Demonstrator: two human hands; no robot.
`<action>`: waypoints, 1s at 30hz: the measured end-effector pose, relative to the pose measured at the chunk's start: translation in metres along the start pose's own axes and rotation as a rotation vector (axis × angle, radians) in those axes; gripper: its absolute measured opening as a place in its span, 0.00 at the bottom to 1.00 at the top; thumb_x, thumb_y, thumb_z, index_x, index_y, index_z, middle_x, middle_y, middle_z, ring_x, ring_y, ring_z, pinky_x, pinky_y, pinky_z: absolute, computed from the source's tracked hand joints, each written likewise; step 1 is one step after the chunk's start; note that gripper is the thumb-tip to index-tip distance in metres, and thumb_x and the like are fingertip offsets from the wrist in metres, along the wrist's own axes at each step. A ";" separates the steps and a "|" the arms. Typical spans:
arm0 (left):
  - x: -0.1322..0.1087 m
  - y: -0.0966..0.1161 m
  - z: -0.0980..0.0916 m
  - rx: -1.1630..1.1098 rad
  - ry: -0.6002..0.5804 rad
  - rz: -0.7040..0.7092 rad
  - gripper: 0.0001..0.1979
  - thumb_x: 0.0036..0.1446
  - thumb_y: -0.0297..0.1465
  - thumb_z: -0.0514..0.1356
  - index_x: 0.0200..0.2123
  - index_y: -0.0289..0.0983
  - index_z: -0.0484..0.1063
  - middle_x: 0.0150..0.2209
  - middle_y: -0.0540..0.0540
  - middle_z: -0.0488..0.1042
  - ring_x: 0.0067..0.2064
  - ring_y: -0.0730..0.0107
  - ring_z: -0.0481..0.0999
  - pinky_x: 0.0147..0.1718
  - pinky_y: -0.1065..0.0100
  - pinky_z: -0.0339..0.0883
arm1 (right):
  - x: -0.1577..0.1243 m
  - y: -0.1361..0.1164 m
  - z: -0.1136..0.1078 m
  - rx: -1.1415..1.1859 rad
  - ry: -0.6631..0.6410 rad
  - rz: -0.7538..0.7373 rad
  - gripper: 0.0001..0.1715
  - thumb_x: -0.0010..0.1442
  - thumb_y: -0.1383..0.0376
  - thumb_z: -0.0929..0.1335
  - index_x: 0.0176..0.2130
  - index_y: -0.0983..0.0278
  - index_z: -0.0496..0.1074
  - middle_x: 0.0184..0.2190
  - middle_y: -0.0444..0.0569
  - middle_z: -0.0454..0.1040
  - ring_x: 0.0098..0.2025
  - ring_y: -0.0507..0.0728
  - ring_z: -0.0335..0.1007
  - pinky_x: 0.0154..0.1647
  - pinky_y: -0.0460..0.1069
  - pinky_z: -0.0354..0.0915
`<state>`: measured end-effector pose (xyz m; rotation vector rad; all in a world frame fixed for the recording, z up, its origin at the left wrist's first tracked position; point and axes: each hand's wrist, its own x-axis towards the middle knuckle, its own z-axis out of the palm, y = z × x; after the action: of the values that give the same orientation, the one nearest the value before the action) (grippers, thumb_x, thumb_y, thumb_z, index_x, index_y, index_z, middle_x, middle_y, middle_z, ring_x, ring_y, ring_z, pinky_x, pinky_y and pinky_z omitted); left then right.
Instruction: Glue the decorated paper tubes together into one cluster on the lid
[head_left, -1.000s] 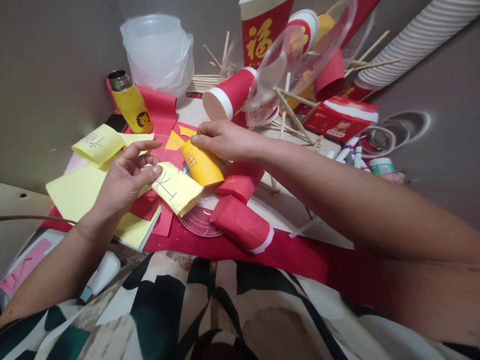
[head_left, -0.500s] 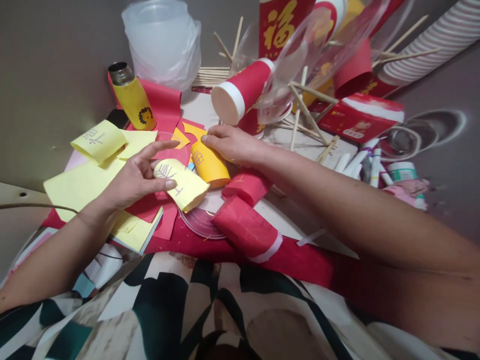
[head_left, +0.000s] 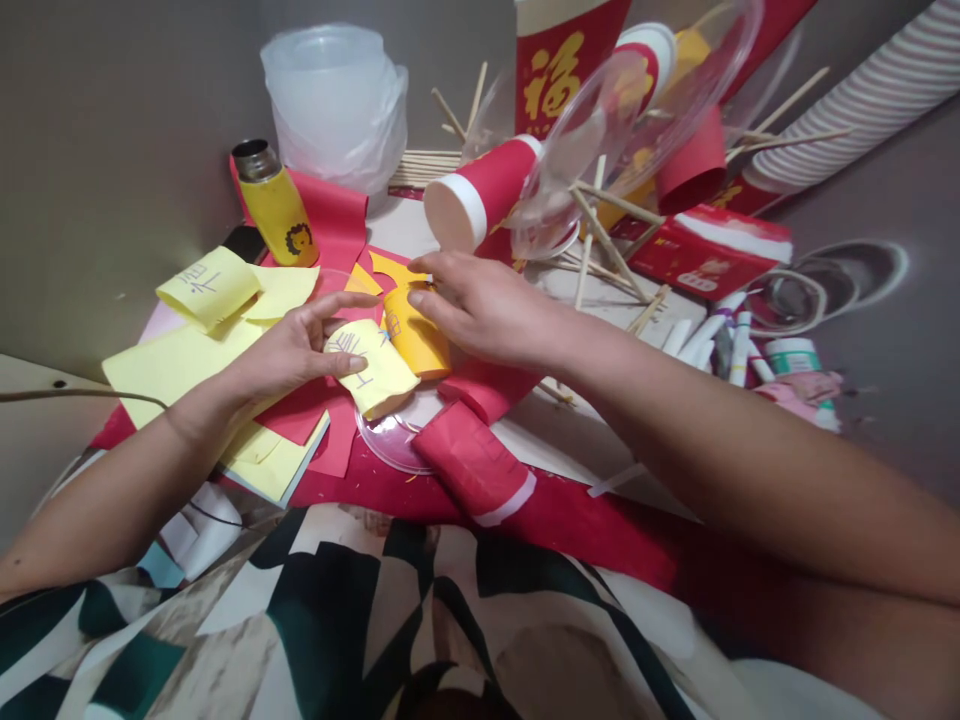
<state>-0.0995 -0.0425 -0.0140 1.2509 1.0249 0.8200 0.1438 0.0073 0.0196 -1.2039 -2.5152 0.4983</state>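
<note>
My left hand (head_left: 300, 350) holds a pale yellow paper roll (head_left: 379, 375) with purple writing, its thumb on top. Just right of that roll lies an orange paper roll (head_left: 420, 340), also marked in purple. My right hand (head_left: 472, 300) is over the upper end of the orange roll, with thumb and fingers apart; whether it grips the roll is unclear. Below my right hand, a red paper roll (head_left: 480, 390) is partly covered by the wrist. Nearer my body is a red roll with a white rim (head_left: 476, 465), beside a clear round lid (head_left: 397, 445).
A yellow bottle (head_left: 277, 215) stands at the back left, near a white plastic tub (head_left: 330, 105). Yellow sheets (head_left: 172, 370) lie left. Behind my right hand are a red cup (head_left: 487, 190), sticks (head_left: 611, 240), a red packet (head_left: 712, 250) and markers (head_left: 705, 340).
My right hand has shifted slightly right and toward me, its thumb and fingers wider apart. My left hand and the pale yellow roll appear slightly further right. The view has shifted a little.
</note>
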 end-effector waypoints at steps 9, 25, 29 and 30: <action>0.011 0.006 -0.001 0.100 -0.059 0.058 0.36 0.47 0.29 0.78 0.60 0.39 0.74 0.38 0.48 0.81 0.36 0.69 0.80 0.34 0.71 0.74 | -0.040 -0.024 0.011 -0.130 -0.073 -0.414 0.28 0.68 0.58 0.70 0.62 0.69 0.69 0.63 0.68 0.71 0.62 0.71 0.69 0.57 0.67 0.68; 0.010 -0.009 0.002 0.104 -0.014 0.192 0.29 0.51 0.31 0.75 0.57 0.39 0.75 0.41 0.48 0.79 0.39 0.70 0.77 0.36 0.69 0.72 | -0.040 -0.050 0.014 -0.318 -0.115 -0.176 0.55 0.62 0.43 0.71 0.73 0.71 0.55 0.59 0.70 0.73 0.57 0.76 0.70 0.54 0.68 0.70; 0.010 -0.010 0.000 0.225 -0.007 0.263 0.25 0.52 0.29 0.71 0.55 0.39 0.75 0.36 0.51 0.75 0.33 0.73 0.72 0.31 0.69 0.68 | -0.039 -0.068 0.025 -0.474 -0.166 -0.177 0.47 0.69 0.49 0.66 0.75 0.66 0.51 0.57 0.68 0.73 0.53 0.74 0.72 0.46 0.63 0.71; 0.010 -0.011 -0.001 0.233 -0.011 0.267 0.25 0.52 0.28 0.70 0.55 0.39 0.75 0.34 0.52 0.73 0.31 0.74 0.71 0.30 0.69 0.67 | -0.039 -0.069 0.026 -0.497 -0.169 -0.173 0.43 0.70 0.52 0.64 0.75 0.65 0.51 0.56 0.67 0.74 0.52 0.73 0.72 0.44 0.62 0.71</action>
<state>-0.0972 -0.0345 -0.0260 1.6146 0.9776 0.9144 0.1089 -0.0684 0.0212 -1.1161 -2.9645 -0.0825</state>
